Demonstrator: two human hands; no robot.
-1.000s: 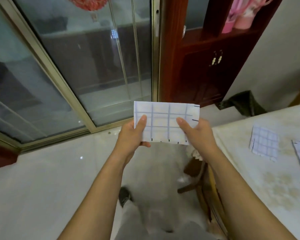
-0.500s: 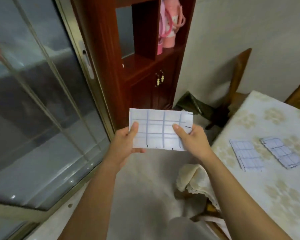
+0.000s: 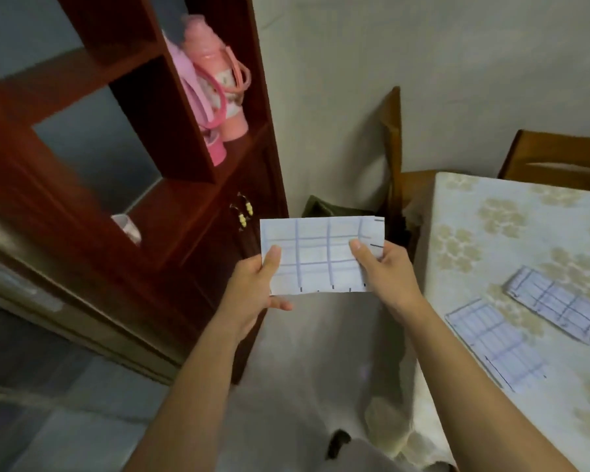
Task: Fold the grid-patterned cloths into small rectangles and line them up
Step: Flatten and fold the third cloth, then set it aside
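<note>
I am holding a white folded cloth with a blue grid pattern [image 3: 321, 257] up in the air in front of me, over the floor and left of the desk, touching nothing but my hands. Its long axis is running left to right and its flat face is turned toward me. Short dark tick marks are showing along its lower and right edges; they are plain strokes, not letters.

My left hand [image 3: 252, 294] is pinching the lower left corner, with the thumb lying on the front face and the fingers [image 3: 281, 305] curling underneath behind it. My right hand [image 3: 385, 277] is clamping the right end the same way, its thumb pressing on the front while the rest sits hidden behind the cloth. Both bare forearms are reaching forward and angling slightly inward.

At my right, a nearer folded blue-grid rectangle [image 3: 494, 342] and a farther folded blue-grid rectangle [image 3: 556, 304] are lying flat on the desk with the pale floral tablecloth [image 3: 491, 233]. They are close together but apart, each slanting from upper left to lower right.

A pink strapped drinking bottle [image 3: 218, 80] is standing on a shelf of the dark red wooden cabinet [image 3: 184, 233]; its print is too blurred to read.
</note>
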